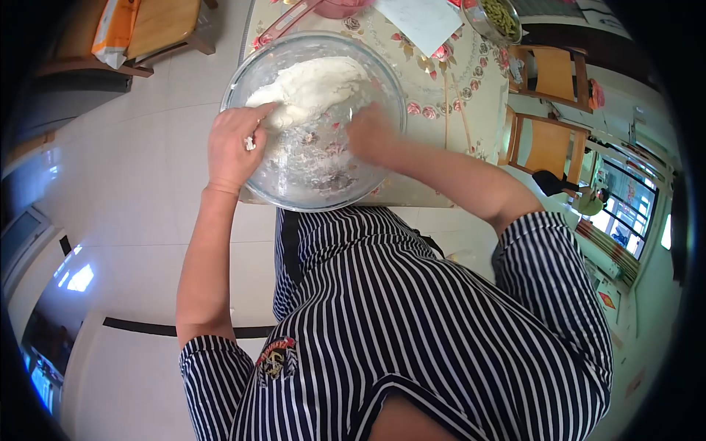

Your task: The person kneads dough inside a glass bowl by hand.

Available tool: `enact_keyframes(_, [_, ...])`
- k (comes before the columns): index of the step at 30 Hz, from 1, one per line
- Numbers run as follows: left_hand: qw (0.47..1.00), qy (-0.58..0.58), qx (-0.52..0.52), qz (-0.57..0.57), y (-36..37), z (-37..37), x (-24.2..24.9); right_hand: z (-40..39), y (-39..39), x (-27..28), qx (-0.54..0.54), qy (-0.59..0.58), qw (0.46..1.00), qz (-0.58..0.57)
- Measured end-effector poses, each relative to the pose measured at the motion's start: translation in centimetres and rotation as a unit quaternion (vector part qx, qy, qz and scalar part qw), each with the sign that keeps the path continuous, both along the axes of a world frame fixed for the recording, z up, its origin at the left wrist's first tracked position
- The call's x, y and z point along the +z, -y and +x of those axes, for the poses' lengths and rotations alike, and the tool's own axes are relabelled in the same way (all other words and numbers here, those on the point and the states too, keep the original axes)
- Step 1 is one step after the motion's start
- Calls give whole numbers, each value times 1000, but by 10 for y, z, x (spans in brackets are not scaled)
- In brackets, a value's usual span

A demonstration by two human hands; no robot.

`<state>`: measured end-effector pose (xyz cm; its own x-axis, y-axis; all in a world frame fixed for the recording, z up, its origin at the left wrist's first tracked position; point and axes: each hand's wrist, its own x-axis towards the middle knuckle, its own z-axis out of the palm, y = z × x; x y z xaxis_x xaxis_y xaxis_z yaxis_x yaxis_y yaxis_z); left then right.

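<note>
A large clear glass bowl (329, 194) stands at the table's near edge. Inside it, toward the far side, lies a pale mass of dough (312, 84), with floury residue smeared over the bottom. My left hand (237, 143) is closed over the bowl's left rim, one finger reaching in to the dough's edge. A small white lump clings to that hand. My right hand (373, 136) is over the right part of the bowl, apart from the dough and smeared by motion, so its fingers cannot be made out.
The table has a floral cloth (419, 165). Beyond the bowl are a pink container (344, 7), a white sheet (421, 23) and a metal bowl of green pieces (500, 18). Wooden chairs (553, 73) stand at the right; a wooden stool (163, 31) is at upper left.
</note>
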<state>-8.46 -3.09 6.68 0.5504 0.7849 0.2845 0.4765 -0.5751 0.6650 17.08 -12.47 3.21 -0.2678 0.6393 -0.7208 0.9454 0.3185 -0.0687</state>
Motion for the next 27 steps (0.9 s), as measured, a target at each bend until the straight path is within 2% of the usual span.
enact_keyframes(2, [1000, -9, 10, 5, -2, -1, 1, -9, 2, 13, -11, 14, 999, -38])
enact_keyframes(4, [1000, -19, 22, -8, 2, 0, 0, -57, 15, 5, -28, -139, 990, -14])
enact_keyframes(6, [1000, -23, 19, -5, 2, 1, 0, -105, 22, -22, -81, -305, 941, 122])
enact_keyframes(7, [1000, -26, 18, -2, 2, 1, 0, -121, 19, -37, -83, -306, 941, 123])
enact_keyframes(9, [1000, -21, 19, 5, 1, 1, 0, -138, 12, -59, -282, -442, 837, 160])
enact_keyframes(10, [1000, -16, 16, 9, 1, 1, 0, -117, 6, -30, -165, -338, 924, 71])
enact_keyframes(11, [1000, -15, 12, 9, 0, 1, -1, -81, 4, 3, -41, -220, 974, -18])
enact_keyframes(13, [1000, -21, 5, 5, 0, 0, -1, -28, 9, 5, -81, -152, 985, 22])
enact_keyframes(15, [1000, -19, 5, 10, -1, 1, 1, -1, 0, 2, -27, 41, 993, 110])
enact_keyframes(18, [999, -29, 10, 12, 2, 2, 2, -15, -14, 28, -96, 31, 993, 58])
enact_keyframes(20, [999, -38, 15, 13, 1, 4, 3, -74, 2, -23, -163, -52, 985, 22])
enact_keyframes(22, [998, -57, 17, 27, 3, 3, 0, -120, 0, -35, -21, -251, 964, 86])
enact_keyframes(24, [998, -61, 11, 33, 1, 3, -1, -145, -21, -24, -253, -378, 868, 198])
enact_keyframes(25, [997, -62, 4, 39, 1, 3, -1, -141, -18, -35, -255, -378, 868, 197])
enact_keyframes(27, [997, -70, 1, 36, 1, 2, 2, -122, -12, -60, -109, -366, 880, 282])
